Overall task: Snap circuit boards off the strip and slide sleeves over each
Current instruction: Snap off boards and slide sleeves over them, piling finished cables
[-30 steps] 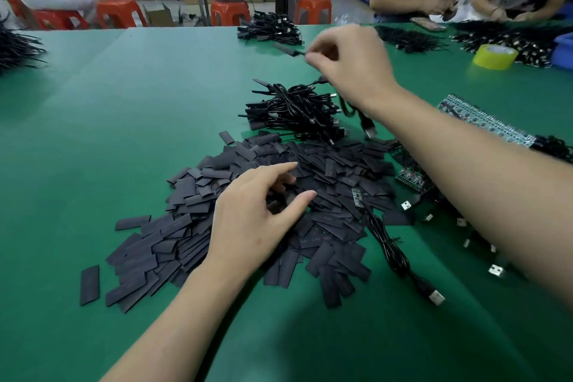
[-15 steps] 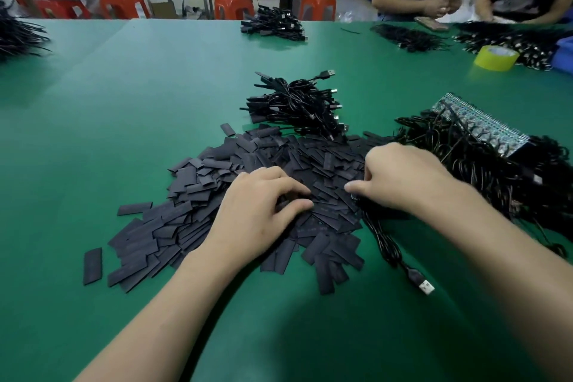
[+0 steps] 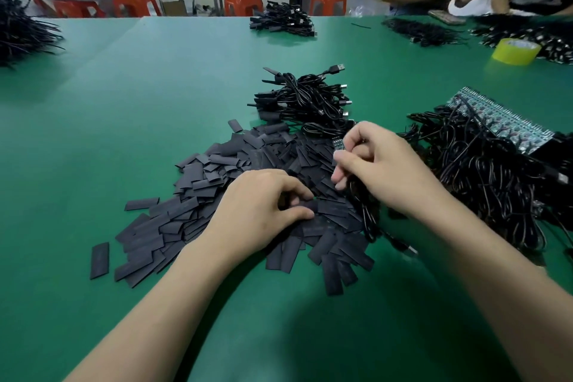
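Your left hand [image 3: 257, 211] pinches a sleeve [image 3: 305, 206] atop the sleeve pile [image 3: 192, 195] at centre; your right hand [image 3: 381, 164] pinches a circuit board [image 3: 338, 144]. Cable bundles [image 3: 304, 99] crowd above and right; bare green table [image 3: 124, 102] lies left.

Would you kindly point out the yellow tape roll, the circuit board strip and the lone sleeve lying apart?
Yellow tape roll [image 3: 516, 53]: head view, its side wall.
Circuit board strip [image 3: 499, 118]: head view, mid strip.
Lone sleeve [image 3: 99, 260]: head view, its centre.
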